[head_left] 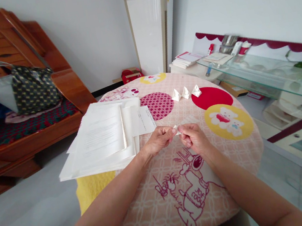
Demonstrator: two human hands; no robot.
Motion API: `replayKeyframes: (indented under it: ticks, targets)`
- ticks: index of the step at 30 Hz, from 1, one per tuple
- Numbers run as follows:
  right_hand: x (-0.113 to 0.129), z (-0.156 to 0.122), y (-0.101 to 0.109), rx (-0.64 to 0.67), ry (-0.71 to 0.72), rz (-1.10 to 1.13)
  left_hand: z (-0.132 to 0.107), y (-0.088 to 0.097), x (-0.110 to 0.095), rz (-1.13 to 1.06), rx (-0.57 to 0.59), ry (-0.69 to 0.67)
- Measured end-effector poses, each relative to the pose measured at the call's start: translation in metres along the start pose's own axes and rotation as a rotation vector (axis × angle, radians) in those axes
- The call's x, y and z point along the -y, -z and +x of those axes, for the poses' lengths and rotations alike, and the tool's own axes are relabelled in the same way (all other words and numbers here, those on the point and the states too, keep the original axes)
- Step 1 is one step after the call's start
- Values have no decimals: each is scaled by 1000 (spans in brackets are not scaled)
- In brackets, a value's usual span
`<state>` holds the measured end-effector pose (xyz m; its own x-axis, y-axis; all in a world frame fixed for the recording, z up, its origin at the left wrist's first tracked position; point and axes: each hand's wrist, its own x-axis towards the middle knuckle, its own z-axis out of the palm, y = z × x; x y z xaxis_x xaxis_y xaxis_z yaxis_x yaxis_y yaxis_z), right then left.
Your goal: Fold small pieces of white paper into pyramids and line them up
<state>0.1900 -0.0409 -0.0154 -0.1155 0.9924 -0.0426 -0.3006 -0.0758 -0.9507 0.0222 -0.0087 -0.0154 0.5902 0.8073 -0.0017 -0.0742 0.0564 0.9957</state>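
Above the middle of the cloth-covered table, my left hand (161,138) and my right hand (192,136) meet, both closed in a pinch. Between their fingertips is a small folded piece of white paper (176,132), mostly covered by the fingers. Farther back on the table stand three small folded white paper shapes (176,95) in a row, apart from my hands. To the left of my left hand lies a stack of white paper sheets (96,133), some printed.
The round table wears a patterned pink cloth (159,196). Glass shelving (266,74) with several items stands close on the right. On the left, a wooden bench (69,92) holds a dark patterned bag (35,86). A tall white air conditioner (147,32) stands behind.
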Motion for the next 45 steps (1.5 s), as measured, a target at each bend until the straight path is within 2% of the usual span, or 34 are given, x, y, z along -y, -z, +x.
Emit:
replayKeyframes:
  ticks: [5,12,19,25,30,34,45]
  targets:
    - [1,-2,-2,2,32,3,-1,-1,-2,-53,-23,8]
    - [-3,-2,1,2,31,-68,-1,2,-4,-22,41,52]
    - [-3,-2,1,-8,68,-83,-1,2,0,8,13,13]
    - [-6,2,5,-71,137,-213,1,12,0,106,-33,42]
    - [-5,3,4,-112,42,-135,3,19,4,118,-74,19]
    - [-3,3,4,-112,-8,-60,4,22,3,143,-62,4]
    - [-4,6,6,-181,45,-36,2,19,-3,7,-72,2]
